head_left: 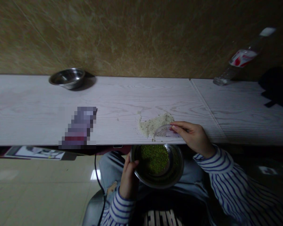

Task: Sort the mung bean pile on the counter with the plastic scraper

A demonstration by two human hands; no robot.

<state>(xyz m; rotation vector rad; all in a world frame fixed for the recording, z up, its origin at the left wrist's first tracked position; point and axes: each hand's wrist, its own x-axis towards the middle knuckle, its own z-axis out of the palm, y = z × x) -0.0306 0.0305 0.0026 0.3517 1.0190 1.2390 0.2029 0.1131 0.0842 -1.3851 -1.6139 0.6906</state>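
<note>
My left hand (129,177) grips the left rim of a metal bowl (177,164), its thumb over the edge. The bowl is held above my lap, just below the table's front edge, and has green mung beans (154,158) in it. Between the thumb and fingers of my right hand (195,138) is a clear plastic protractor (164,131), its curved edge towards the left. It stands at the near side of a spread of white rice grains (153,124) mixed with small dark bits, on the tabletop close to the edge.
Against the wall stands a second metal bowl (68,82), back left. A pixelated flat object (79,128) lies at the table's front left. At the back right is a clear plastic bottle (235,64), beside a dark object (277,88). A seam crosses the white wood-grain table (122,97).
</note>
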